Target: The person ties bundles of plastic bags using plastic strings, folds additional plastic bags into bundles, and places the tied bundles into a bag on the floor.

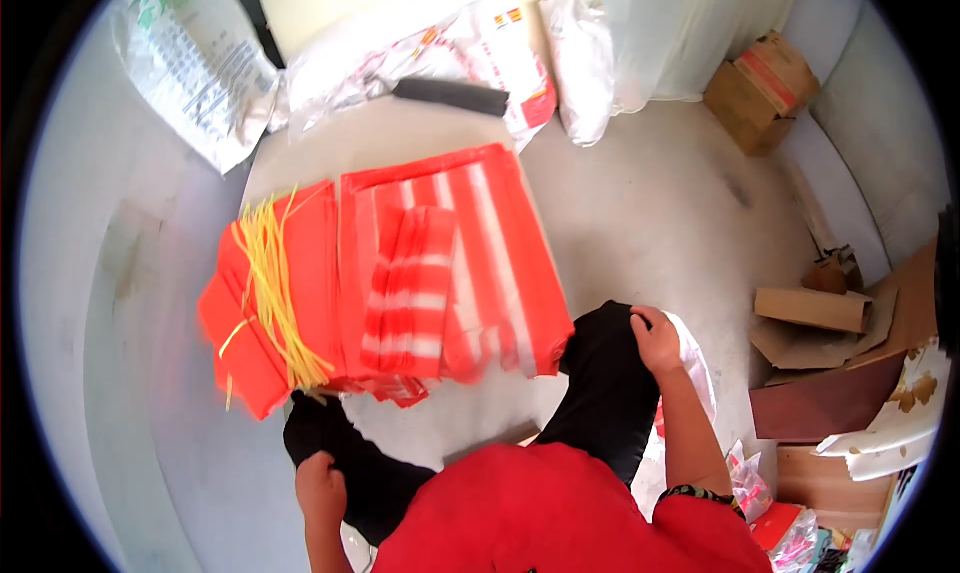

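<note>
My left hand (321,485) rests against my left thigh in black trousers (345,453), its fingers curled in, with no object showing in it. My right hand (656,341) lies on my right knee, thumb and finger a little apart, holding nothing. In front of me is a stack of red and white striped plastic bags (510,243). A smaller folded striped bundle (412,283) lies on top of it. At the left is a pile of folded red bags (318,243), with a loose bunch of yellow ties (268,273) across it. Neither hand touches these bags.
A dark bar-shaped object (452,96) lies at the table's far end beside white printed sacks (350,73). A large printed bag (195,68) stands at far left. Cardboard boxes (765,88) sit on the floor at back right, with opened cartons (830,333) nearer on the right.
</note>
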Demonstrator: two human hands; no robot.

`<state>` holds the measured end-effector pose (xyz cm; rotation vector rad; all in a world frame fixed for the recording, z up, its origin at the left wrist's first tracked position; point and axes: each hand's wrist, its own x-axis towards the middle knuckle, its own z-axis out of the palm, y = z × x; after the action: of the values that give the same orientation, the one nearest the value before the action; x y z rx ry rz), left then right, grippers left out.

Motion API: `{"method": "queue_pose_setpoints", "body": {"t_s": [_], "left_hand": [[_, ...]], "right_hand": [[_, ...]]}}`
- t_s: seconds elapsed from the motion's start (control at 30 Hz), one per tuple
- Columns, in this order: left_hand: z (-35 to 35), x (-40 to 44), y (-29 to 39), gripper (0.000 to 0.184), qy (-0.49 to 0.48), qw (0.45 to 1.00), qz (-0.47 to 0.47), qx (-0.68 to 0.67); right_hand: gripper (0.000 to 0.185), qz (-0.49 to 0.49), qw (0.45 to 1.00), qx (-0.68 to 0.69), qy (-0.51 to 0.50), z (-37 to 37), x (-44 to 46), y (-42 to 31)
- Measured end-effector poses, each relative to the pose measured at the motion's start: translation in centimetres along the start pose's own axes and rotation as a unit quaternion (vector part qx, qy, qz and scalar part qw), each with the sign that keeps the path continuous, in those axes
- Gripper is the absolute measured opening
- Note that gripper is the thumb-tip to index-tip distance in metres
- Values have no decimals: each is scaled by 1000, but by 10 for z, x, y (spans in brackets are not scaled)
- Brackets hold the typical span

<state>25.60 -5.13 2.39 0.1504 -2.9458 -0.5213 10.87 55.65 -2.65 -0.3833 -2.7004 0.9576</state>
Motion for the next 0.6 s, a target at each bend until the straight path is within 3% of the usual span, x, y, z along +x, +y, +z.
{"method": "queue_pose_setpoints", "body": {"t_s": [0.13,0.2,0.27,0.37,0.47,0.6], "left_hand": [[-5,34,30,15,-170,968,66,-172],[-1,61,47,32,-92,981,112,-126],[5,95,57,54,-37,988,100,-115],[54,146,39,65,12,981,80,-177],[82,191,49,74,-44,995,36,-82],[82,214,78,79,-131,982,59,-121]], "right_hand": [[28,11,1000,-11,-25,1,6,-5],[27,20,999,-10,-29,1,7,-12],[27,25,999,-13,-30,0,7,-15],[27,23,999,-11,-31,0,5,-16],[27,19,999,-3,-29,1,5,-17],[27,-4,1000,-2,-26,4,6,-17]]}}
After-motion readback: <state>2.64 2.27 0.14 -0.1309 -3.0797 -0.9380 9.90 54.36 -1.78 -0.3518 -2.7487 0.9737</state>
